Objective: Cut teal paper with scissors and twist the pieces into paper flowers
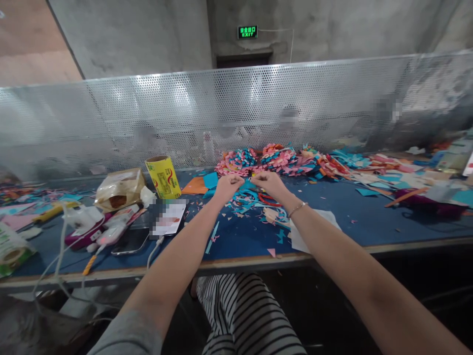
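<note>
My left hand (229, 187) and my right hand (271, 184) face each other above the middle of the table, a small gap between them. Fingers and thumb are pinched together on both; whatever they hold is too small to make out. Just below them lie curled strips of blue paper (242, 198) and a red loop (268, 199). Behind the hands sit bunches of pink, blue and orange cut paper (278, 157). An orange sheet (195, 185) and a blue paper square (211, 180) lie left of my left hand. Under my right wrist is a white sheet (301, 237).
To the left stand a yellow tube (163, 177) and a brown bag (121, 189), with a phone (131, 241), a lit phone screen (170, 218) and white cables (59, 251). Paper strips (334, 166) spread along the right. A perforated metal panel (192, 106) closes the back.
</note>
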`<state>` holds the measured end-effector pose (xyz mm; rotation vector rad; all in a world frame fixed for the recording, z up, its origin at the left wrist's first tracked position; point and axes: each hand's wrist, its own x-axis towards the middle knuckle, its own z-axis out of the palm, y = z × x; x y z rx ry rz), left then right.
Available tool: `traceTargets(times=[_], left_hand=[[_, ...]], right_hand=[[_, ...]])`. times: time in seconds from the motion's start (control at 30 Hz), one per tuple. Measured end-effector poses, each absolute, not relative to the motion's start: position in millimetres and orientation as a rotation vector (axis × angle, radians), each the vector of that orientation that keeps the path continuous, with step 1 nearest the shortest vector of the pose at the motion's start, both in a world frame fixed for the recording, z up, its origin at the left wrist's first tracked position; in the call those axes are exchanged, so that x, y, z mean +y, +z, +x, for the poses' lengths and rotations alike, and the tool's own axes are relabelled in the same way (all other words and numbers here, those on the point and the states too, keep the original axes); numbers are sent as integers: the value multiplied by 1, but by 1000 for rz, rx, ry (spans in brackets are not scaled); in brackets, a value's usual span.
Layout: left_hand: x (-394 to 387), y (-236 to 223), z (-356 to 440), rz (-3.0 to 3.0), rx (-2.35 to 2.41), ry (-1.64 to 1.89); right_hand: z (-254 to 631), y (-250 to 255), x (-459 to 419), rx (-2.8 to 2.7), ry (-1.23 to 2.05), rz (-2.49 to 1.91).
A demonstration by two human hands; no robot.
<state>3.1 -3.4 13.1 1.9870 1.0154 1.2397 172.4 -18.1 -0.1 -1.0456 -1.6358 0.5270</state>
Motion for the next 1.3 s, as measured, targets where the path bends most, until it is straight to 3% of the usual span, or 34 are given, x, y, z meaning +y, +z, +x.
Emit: traceTargets(times=[0.4,0.67,0.87,1.0,1.3], left_hand=[[-1,6,6,1569,1104,1294],[-3,5,9,1342,950,1265],[0,7,1,1328,944,1285],[1,5,3,1361,938,1250],[1,4,5,1435,979,1313]], right_hand=[[172,-2,-21,-1699,48,-1078],[163,-5,-20,-1999,88,-845],[190,0,-19,-1926,-196,-1482],[207,-6,-16,-2127,-52,-2084],[202,-18,-5,-2198,56,-2096]])
